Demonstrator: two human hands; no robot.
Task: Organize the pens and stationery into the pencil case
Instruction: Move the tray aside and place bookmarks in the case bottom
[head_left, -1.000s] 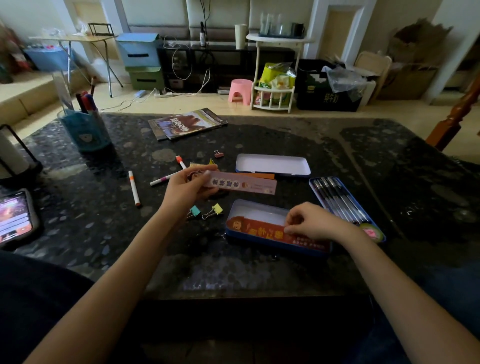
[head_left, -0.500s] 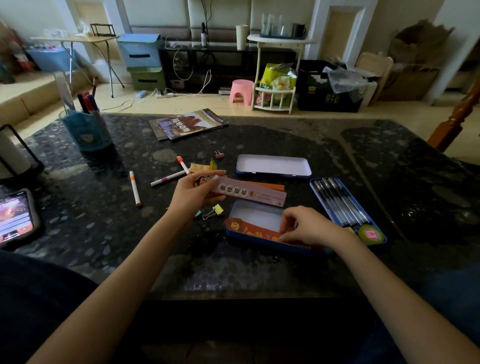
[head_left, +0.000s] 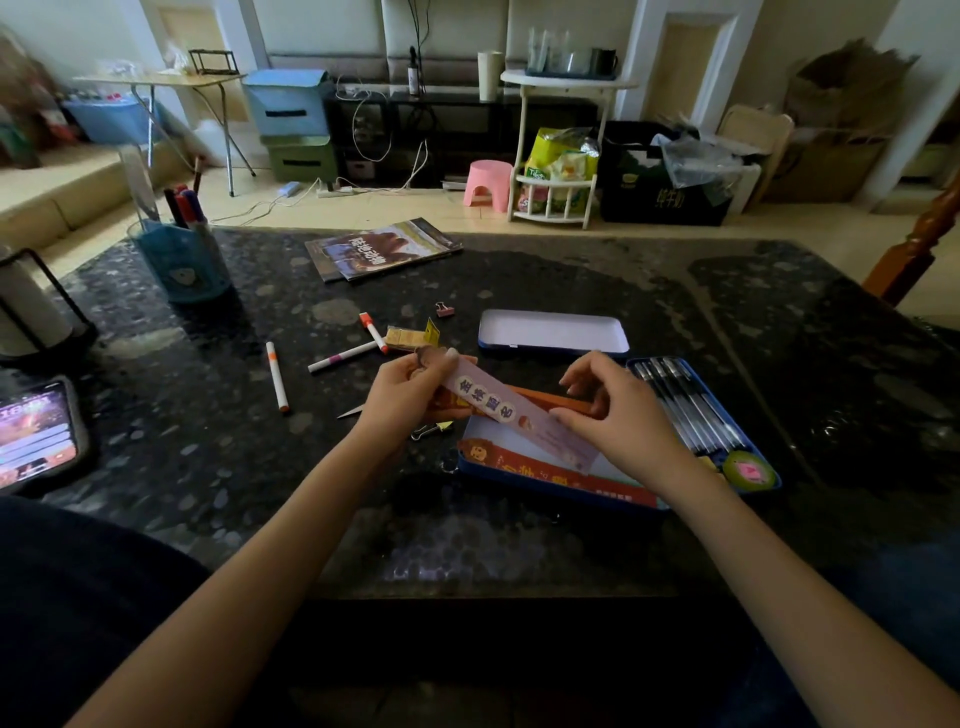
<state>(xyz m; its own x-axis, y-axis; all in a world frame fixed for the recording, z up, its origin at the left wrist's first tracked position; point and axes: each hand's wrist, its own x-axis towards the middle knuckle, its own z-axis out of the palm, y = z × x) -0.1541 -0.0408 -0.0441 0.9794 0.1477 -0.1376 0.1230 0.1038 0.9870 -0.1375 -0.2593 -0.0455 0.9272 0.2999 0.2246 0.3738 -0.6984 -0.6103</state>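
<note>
Right now both hands hold a pale pink bookmark (head_left: 519, 415) w/ printed characters, tilted over the open pencil case (head_left: 550, 483) near the table's (head_left: 208, 467) front edge. Left hand (head_left: 410, 397) pinches the bookmark's upper-left end, thumb and fingers closed on it; right hand (head_left: 618, 410) grips the lower-right end, fingertips pressed on the card. An orange strip (head_left: 561, 401) sits just behind the bookmark, between the hands; can't tell which hand carries it. A red bookmark (head_left: 561, 475) lies inside the case along its near wall.

Around: the case's lid (head_left: 553, 332) lies open side up, just behind the hands. A blue tray of pens (head_left: 696, 415) lies beside the right hand, toward the right edge, a round sticker at its near end. Left of the hands: two crossed markers (head_left: 358, 348), a third marker (head_left: 277, 376) apart, a yellow packet (head_left: 410, 338), a binder clip (head_left: 431, 430) touching nothing near the case's left end, a small clip (head_left: 445, 310) further back. Magazine (head_left: 382, 249) and blue pen cup (head_left: 182, 265) by the far-left edge, phone (head_left: 36, 436) at the left edge.

Open room: far-right part of the table, and the strip along the front edge.
</note>
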